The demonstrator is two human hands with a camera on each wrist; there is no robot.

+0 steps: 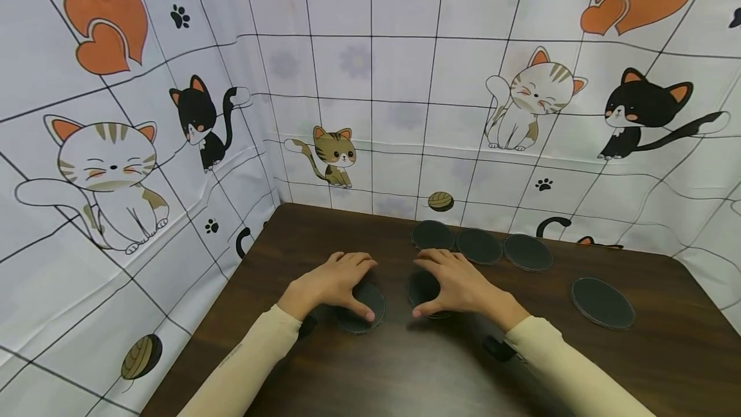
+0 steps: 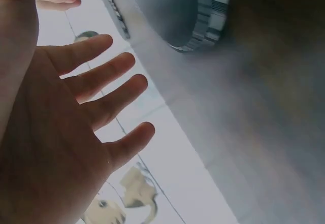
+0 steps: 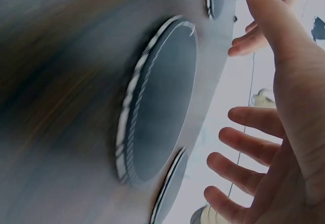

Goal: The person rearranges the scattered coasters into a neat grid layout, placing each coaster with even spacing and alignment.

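Two dark round coasters with stitched edges lie flat on the brown table, side by side in the head view. My left hand (image 1: 332, 283) hovers at the left coaster (image 1: 372, 297), its fingers spread and gently bent, the thumb overlapping the disc. Over the other coaster (image 1: 421, 286) is my right hand (image 1: 460, 283), thumb and fingers apart around it. Both palms face inward with nothing gripped. In the right wrist view a coaster (image 3: 165, 102) shows its pale stitched rim, away from the fingers. Part of a coaster (image 2: 170, 8) shows beyond the left fingertips in the left wrist view.
At the table's back edge three more coasters stand in a row: left (image 1: 433, 235), middle (image 1: 479, 246) and right (image 1: 528, 252). Another coaster (image 1: 603, 303) lies apart at the right. A cat-printed white sheet (image 1: 399, 69) rises behind and left of the table (image 1: 417, 365).
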